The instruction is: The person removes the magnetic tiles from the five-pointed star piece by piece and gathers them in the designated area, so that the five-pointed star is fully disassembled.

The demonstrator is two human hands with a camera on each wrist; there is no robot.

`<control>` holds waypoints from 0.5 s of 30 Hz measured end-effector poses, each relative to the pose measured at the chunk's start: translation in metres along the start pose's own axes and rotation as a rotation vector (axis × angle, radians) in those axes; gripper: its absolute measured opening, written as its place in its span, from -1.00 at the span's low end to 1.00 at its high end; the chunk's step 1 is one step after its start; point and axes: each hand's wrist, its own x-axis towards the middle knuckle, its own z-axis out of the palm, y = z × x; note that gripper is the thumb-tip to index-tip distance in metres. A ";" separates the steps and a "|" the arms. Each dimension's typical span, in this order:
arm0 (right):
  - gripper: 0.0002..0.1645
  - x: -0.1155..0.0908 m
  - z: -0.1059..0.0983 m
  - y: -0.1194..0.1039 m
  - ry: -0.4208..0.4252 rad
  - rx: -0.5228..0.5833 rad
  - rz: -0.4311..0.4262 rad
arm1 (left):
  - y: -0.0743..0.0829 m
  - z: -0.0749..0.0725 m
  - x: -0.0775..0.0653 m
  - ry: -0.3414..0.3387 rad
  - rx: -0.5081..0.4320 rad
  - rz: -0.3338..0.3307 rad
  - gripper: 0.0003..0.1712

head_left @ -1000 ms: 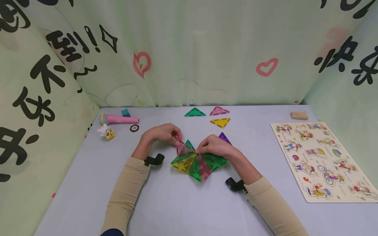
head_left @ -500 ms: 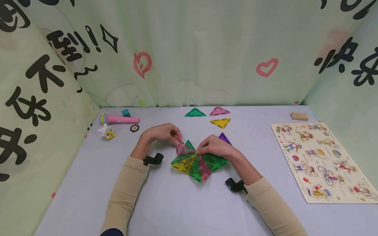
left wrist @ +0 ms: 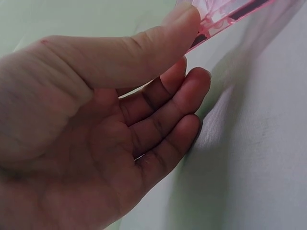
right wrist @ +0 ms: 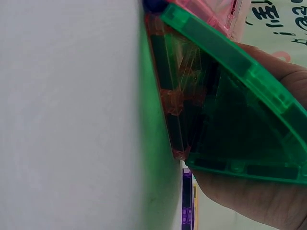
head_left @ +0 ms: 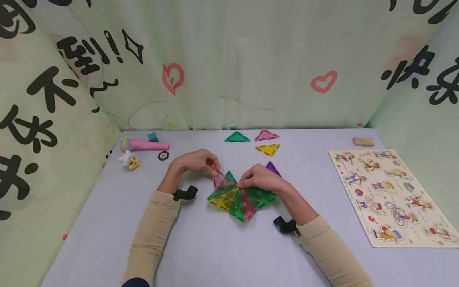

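Observation:
A fan of translucent triangular magnetic tiles in green, yellow and red [head_left: 236, 203] stands at the table's middle. My left hand [head_left: 196, 161] pinches a pink triangular magnetic tile [head_left: 222, 181] at the fan's left side; in the left wrist view, the thumb lies on the pink tile's [left wrist: 223, 14] corner and the other fingers curl loosely below. My right hand [head_left: 261, 177] pinches the fan at its top centre, where the points meet. A green tile [right wrist: 240, 105] hides much of that hand in the right wrist view. Behind the fan shows another green tile [head_left: 230, 175].
A purple tile [head_left: 273, 168] lies just behind my right hand. Farther back are green [head_left: 237, 136], pink [head_left: 266, 135] and yellow tiles [head_left: 267, 149]. At left lie a pink toy microphone [head_left: 148, 144], a small figurine [head_left: 130, 159] and a black disc [head_left: 163, 156]. A picture puzzle board [head_left: 394, 199] is at right.

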 end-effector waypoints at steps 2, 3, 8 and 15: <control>-0.78 0.000 0.000 0.000 -0.003 -0.001 0.004 | 0.000 0.000 0.000 0.000 -0.007 0.003 -0.93; -0.79 0.000 0.000 -0.001 -0.004 -0.004 0.008 | 0.001 0.001 0.000 -0.001 -0.009 0.006 -0.93; -0.75 -0.003 -0.002 -0.005 -0.019 -0.034 0.027 | 0.003 0.002 0.003 0.001 -0.006 0.022 -0.94; -0.73 -0.001 0.001 -0.005 -0.010 -0.021 0.014 | 0.002 0.004 0.003 -0.008 -0.020 0.017 -0.91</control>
